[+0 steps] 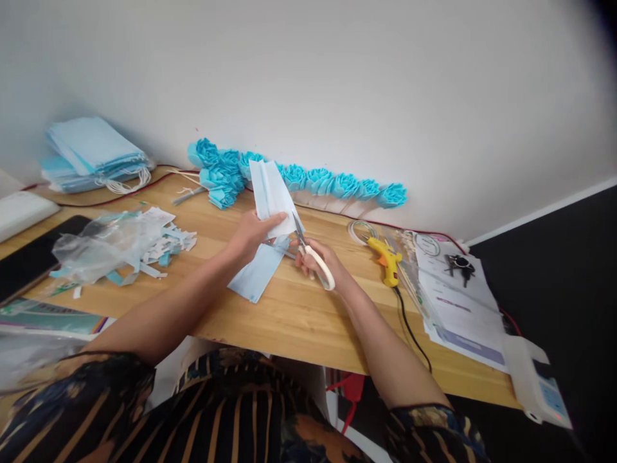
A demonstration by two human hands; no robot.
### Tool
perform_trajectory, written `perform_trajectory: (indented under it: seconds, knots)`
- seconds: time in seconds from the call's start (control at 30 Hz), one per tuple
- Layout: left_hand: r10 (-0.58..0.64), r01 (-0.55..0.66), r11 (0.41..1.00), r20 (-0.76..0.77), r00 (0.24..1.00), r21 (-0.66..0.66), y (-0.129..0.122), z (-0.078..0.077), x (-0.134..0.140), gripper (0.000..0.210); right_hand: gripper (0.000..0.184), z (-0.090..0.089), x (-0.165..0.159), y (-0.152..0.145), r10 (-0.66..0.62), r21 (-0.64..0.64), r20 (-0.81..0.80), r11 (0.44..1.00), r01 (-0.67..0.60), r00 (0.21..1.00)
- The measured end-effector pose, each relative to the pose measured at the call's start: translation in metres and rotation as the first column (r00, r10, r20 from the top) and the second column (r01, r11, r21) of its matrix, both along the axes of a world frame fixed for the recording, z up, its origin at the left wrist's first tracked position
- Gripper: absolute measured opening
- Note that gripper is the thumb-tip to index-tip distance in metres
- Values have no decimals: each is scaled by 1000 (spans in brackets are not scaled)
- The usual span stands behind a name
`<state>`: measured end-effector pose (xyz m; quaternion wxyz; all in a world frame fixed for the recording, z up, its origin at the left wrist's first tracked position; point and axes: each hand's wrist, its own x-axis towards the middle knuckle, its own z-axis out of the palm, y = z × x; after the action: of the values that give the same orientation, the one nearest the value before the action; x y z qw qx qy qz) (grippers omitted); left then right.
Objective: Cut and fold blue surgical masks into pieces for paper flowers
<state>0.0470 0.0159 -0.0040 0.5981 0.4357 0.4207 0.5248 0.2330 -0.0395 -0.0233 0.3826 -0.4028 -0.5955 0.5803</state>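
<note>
Between the thumb and fingers of my left hand (253, 233) is a pale blue face mask (272, 193), held up over the table. My right hand (318, 257) is closed around white-handled scissors (318, 260). Their metal blades point up and lie at the right edge of the mask. Under my hands a flat light blue piece of mask material (258, 273) rests on the wood. Behind the mask, blue handmade flowers (318, 181) stand in a row along the wall. Whether the blades are closed on the material I cannot tell.
A stack of blue masks (96, 151) stands at the back left. Nearer are a plastic bag (96, 254), cut scraps (168, 244) and a black phone (38, 257). A yellow glue gun (388, 260) with a cord, papers (453, 302) and keys (460, 267) lie at right.
</note>
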Motion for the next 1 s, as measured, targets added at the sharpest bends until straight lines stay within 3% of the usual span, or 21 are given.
perform_trajectory:
  seconds: [0.3,0.47,0.63,1.0]
  knots:
    - [81,-80,997,30,996,-14,-3,-2,3,49,68,2,-2,-5,37,-42,-32,998,-38,999]
    - [162,-163,985,25,987,50,-5,-3,5,47,63,-3,-3,-6,81,-77,-166,993,-95,983]
    - [234,-240,964,62,970,115,-5,-3,5,43,60,-6,-2,-6,87,-80,-168,992,-101,982]
    - [163,-163,984,3,987,76,-11,-4,9,36,70,-2,-8,-7,-21,-50,-90,999,16,996]
